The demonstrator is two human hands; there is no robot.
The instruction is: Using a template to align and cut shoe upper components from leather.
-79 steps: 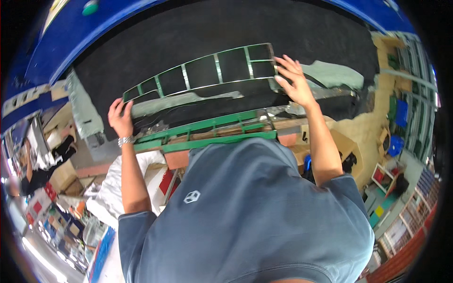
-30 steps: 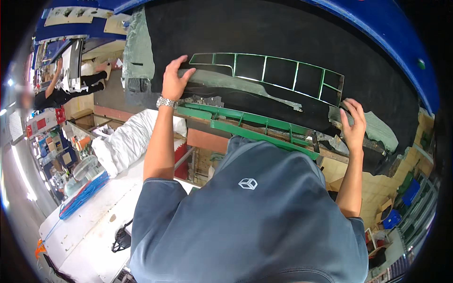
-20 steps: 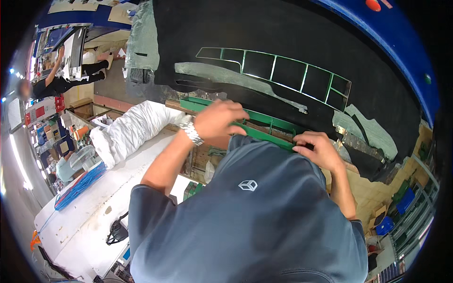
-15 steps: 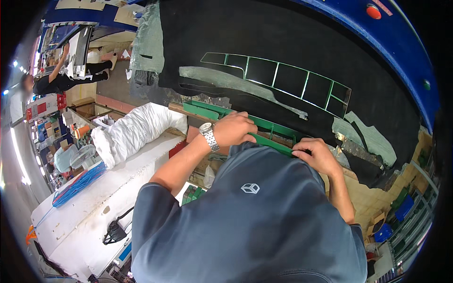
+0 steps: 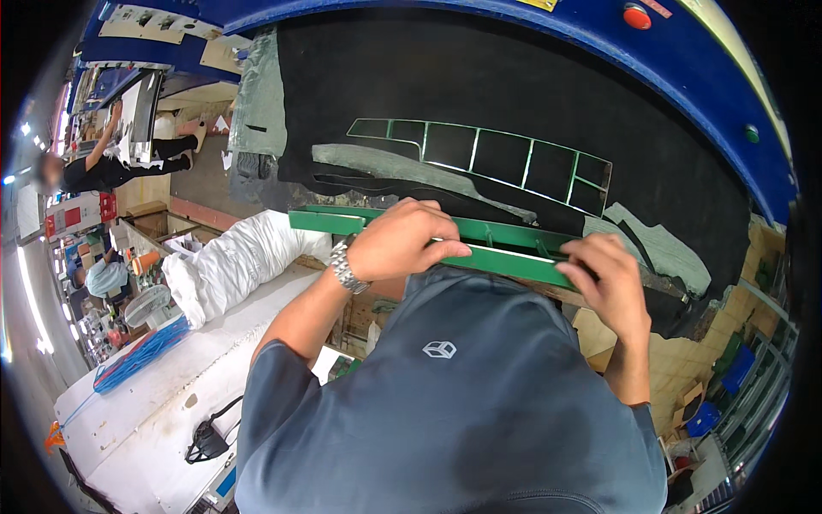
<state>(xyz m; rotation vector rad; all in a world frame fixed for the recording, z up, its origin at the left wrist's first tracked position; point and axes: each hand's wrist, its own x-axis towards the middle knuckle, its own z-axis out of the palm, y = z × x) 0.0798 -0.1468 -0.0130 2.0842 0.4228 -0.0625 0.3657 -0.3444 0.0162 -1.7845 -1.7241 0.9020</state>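
Note:
My left hand point(image 5: 402, 242), with a metal watch at its wrist, is closed around the near wall of a long green cutting die point(image 5: 505, 265). The die runs across in front of my chest, its cross bars showing between its two long walls. At its right end my right hand point(image 5: 612, 278) grips the die with bent fingers and thumb. Just beyond, a second cutting die point(image 5: 473, 151), a thin green-edged frame with several cells, lies flat on a black sheet point(image 5: 385, 77). A long grey-green strip point(image 5: 411, 170) shows between the two dies.
A blue machine beam point(image 5: 548, 41) with a red button point(image 5: 637, 17) arches over the far side. At left, a white bundle point(image 5: 240, 261), blue cords point(image 5: 141, 355) and a small black pouch point(image 5: 207, 441) lie on a white table point(image 5: 128, 428). Another person point(image 5: 94, 176) works at far left.
The held die has come up and slightly left, showing more of its green walls. My right hand has moved right with it, and my left hand has shifted left. The view has shifted a little.

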